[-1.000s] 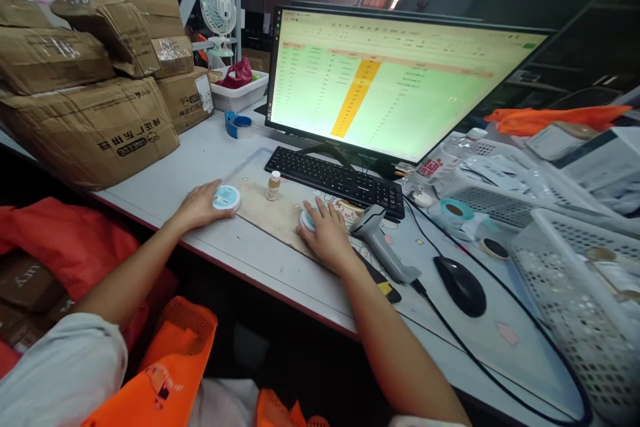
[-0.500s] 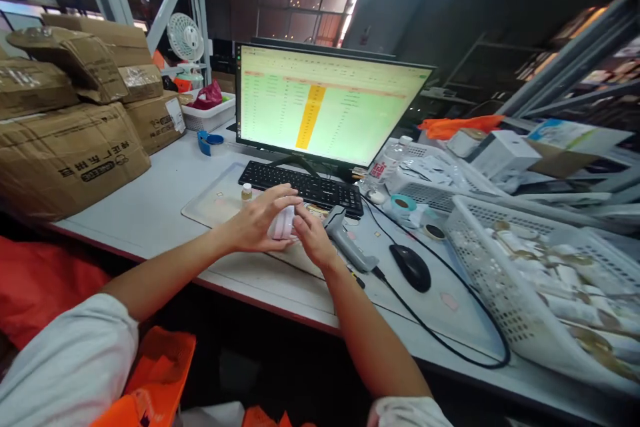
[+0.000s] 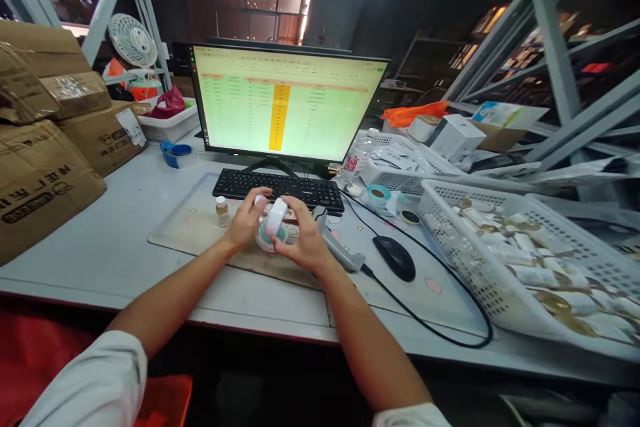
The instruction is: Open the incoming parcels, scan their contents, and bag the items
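Head view: you have both hands above the pale, patterned desk mat (image 3: 177, 230), near its front edge, midway along the white-topped desk (image 3: 125, 220). Your right hand (image 3: 306, 240) grasps a round white container (image 3: 276, 216), tipped up so its side shows, with thumb and fingers about it. Just below is a round, white-rimmed container with a teal face (image 3: 281, 234), partly covered by the first. Your left hand (image 3: 245, 221) curls its fingers at that container's left side; you can't tell from here how firmly it grips, or whether the container touches the mat.

Left of your hands, a small amber bottle with a white cap (image 3: 222, 212) stands upright on the mat. Behind them, the long black keyboard (image 3: 240, 183) lies along the mat's far edge. Just right of your right hand lies the grey plastic handheld scanner (image 3: 344, 253), and beyond it the black oval mouse (image 3: 395, 258). Towards the desk's right edge sits a white perforated plastic basket (image 3: 463, 265), filled with white-labelled bottles (image 3: 535, 247).
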Tool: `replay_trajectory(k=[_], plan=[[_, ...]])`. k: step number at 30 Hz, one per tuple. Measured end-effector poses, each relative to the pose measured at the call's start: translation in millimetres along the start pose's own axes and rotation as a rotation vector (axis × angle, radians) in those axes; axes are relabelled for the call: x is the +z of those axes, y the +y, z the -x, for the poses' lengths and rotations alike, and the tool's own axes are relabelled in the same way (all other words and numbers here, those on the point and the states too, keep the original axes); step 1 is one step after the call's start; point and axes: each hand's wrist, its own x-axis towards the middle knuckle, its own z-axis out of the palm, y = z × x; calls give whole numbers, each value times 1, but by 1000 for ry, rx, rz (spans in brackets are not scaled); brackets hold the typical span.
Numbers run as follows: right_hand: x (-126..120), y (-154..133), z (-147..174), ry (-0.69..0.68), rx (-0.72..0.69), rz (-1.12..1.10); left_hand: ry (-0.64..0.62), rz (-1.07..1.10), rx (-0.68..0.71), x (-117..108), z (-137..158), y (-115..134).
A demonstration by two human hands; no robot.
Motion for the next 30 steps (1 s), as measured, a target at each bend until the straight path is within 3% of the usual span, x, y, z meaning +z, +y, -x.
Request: replay_trajectory(k=[2,3,6,8,10,15,19,24,30], plan=[[-1,0,0,8,4,-66,88,72,-112,-8,-2,2],[-2,0,0,-10,48,-173,81,56,-84,-11,-2,5],[-8,3,-1,-100,215,-521,-2,-216,193,-11,3,18],[-10,7,-1,-132,283,-614,-51,-445,334,-8,8,25],[-10,10,-1,-136,302,-594,-98,-603,373,-5,13,29],[-8,17,-1,-146,263,-336,-215,-778,313,-6,16,26],[-10,16,-1,-105,262,-289,-227,-661,324,-10,12,23],[-22,15,-2,-13,361,-597,-189,-240,316,-20,0,19],[-23,10,-3,-2,344,-611,-123,-283,308,-21,-1,16]])
